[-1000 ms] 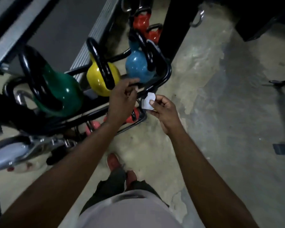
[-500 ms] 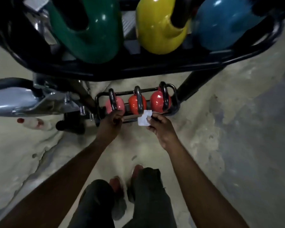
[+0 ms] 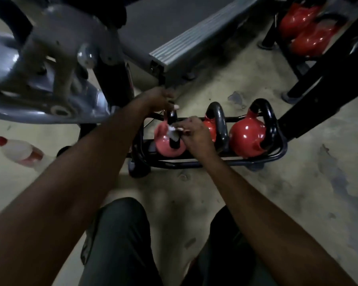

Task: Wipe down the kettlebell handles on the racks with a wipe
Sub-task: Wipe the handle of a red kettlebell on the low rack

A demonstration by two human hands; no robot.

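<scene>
Three kettlebells with black handles sit in a low black rack (image 3: 207,162) on the floor: a pink kettlebell (image 3: 163,143) at the left, a red middle kettlebell (image 3: 212,126) partly hidden by my right hand, and a larger red kettlebell (image 3: 247,137) at the right. My left hand (image 3: 159,99) grips the top of the pink kettlebell's handle. My right hand (image 3: 194,133) presses a white wipe (image 3: 172,132) against the lower part of that same handle.
A grey machine frame (image 3: 56,65) looms at the upper left, with a treadmill deck (image 3: 174,36) behind the rack. A white bottle with a red cap (image 3: 19,150) lies on the concrete floor at left. More red kettlebells (image 3: 304,32) sit upper right beside black rack legs. My knees fill the bottom.
I have crouched lower and closer to the bottom rack. My left hand moved onto the pink kettlebell's handle, and my right hand brought the wipe against it.
</scene>
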